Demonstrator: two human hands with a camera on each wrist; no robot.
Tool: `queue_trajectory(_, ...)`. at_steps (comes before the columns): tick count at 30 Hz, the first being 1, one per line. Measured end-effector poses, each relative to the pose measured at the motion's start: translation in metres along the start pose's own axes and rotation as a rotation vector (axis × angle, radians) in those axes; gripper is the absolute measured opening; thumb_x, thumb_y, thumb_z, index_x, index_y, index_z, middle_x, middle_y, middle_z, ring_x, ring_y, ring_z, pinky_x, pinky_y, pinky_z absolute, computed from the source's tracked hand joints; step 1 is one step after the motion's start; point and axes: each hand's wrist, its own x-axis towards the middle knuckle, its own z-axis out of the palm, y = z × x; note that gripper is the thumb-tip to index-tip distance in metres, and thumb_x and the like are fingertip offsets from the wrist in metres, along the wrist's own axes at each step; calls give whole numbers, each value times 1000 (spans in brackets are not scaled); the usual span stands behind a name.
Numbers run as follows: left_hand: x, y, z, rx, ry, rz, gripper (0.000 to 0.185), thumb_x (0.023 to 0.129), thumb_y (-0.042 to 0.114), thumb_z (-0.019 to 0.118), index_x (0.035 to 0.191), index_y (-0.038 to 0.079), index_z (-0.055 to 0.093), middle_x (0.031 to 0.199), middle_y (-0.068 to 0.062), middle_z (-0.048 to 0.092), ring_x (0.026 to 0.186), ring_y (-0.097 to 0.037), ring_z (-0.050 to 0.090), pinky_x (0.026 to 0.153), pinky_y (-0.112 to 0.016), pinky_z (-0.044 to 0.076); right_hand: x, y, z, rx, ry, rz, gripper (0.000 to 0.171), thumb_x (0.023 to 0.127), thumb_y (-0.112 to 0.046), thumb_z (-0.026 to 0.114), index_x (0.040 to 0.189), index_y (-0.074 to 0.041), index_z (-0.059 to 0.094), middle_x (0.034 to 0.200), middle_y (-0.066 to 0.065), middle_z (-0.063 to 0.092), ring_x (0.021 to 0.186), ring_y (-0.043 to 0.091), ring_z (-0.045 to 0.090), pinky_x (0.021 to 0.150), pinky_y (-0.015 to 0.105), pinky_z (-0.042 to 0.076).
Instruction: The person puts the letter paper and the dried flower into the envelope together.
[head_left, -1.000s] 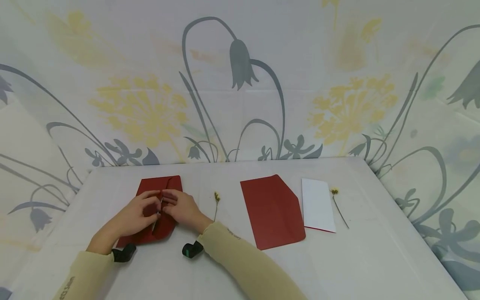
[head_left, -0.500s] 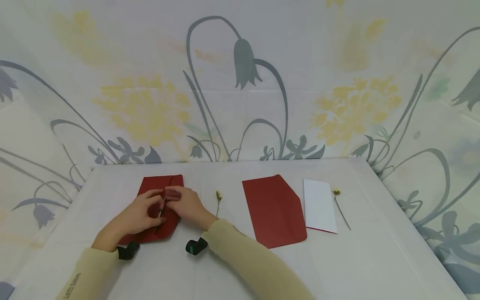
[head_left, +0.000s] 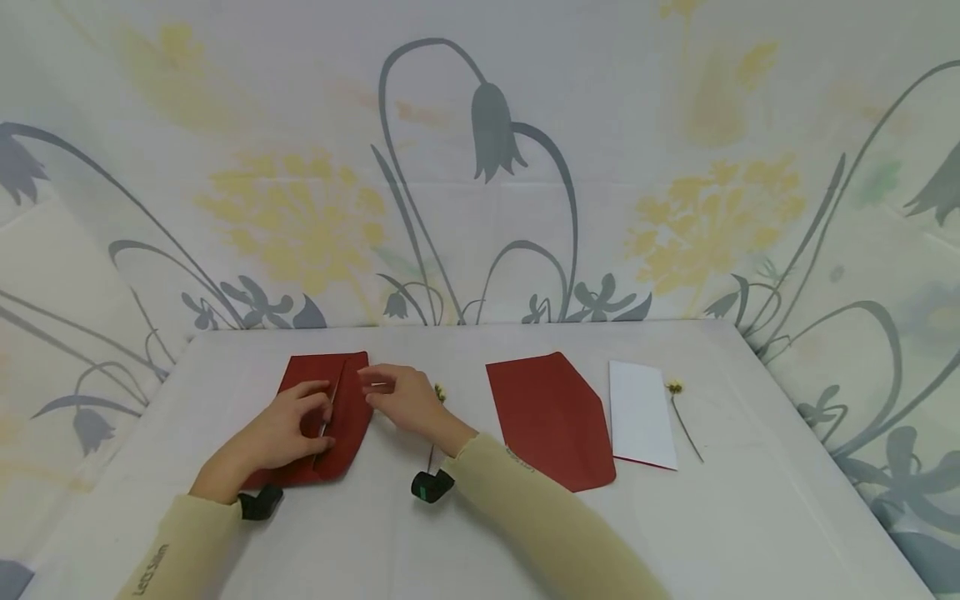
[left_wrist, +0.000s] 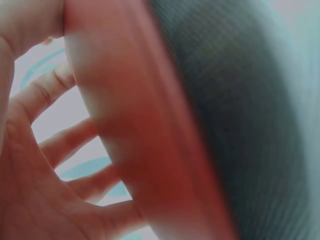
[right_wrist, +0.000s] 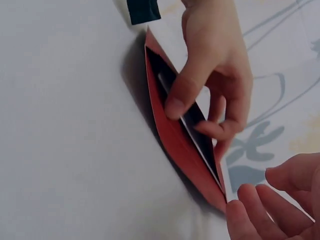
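Note:
A red envelope [head_left: 352, 433] lies at the left of the table, its opening parted. In the right wrist view the left hand [right_wrist: 217, 55] grips the envelope at its mouth, thumb on the near side of the opening and other fingers towards the back edge. A thin white edge, like a card [right_wrist: 200, 150], shows inside the dark opening. Just off the envelope's right side is the right hand [head_left: 408, 400], its fingers loosely extended and holding nothing. The left wrist view shows a blurred red panel [left_wrist: 125, 130] in front of the left hand's spread fingers [left_wrist: 70, 142].
Partly behind the right hand lies a small dried yellow flower [head_left: 440, 392]. Farther right are a second red envelope [head_left: 551, 425], a white folded card [head_left: 642, 417] with a red lower edge and another dried flower [head_left: 675, 387]. A patterned cloth [head_left: 480, 242] hangs behind the table.
The right hand has let go of the envelope's opening and moved right, now covering part of the dried flower. The left hand stays on the envelope.

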Motion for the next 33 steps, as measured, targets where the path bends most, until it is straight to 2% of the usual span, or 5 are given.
queue_trajectory(9,-5,0,0,6,8,2,28,76,13,81,82,20,54,137,-31,48,125,-54,45,96,-64,43,-19,19,-42,-92,-7,13,25,95,-11,67,120,-9,69,108,-6,69,97,9,65,75,23,54)
queue_trajectory(17,-3,1,-1,-3,8,4,28,76,11,81,83,20,56,136,-31,49,126,-53,44,95,-65,43,-37,32,-68,-188,-23,11,22,93,-9,67,115,-11,71,104,-4,69,92,12,63,69,26,53)
queue_trajectory(24,-2,2,-2,3,2,11,28,76,12,82,82,21,56,136,-31,49,126,-53,44,95,-65,43,-47,41,-77,-360,-107,-76,25,90,-5,70,115,-9,71,97,-3,64,86,12,61,79,25,51)
queue_trajectory(28,-1,2,-2,5,-4,0,27,76,12,81,83,21,56,137,-30,49,127,-53,43,96,-65,43,-48,40,-77,-471,-170,-100,33,88,-6,71,120,-14,71,94,-2,56,80,9,58,75,25,49)
queue_trajectory(33,-3,2,-1,0,-6,1,26,76,13,81,83,21,57,137,-31,49,126,-54,43,95,-66,43,-49,39,-70,-571,-206,-117,26,88,-7,72,111,-18,76,92,-4,53,76,7,53,71,23,46)
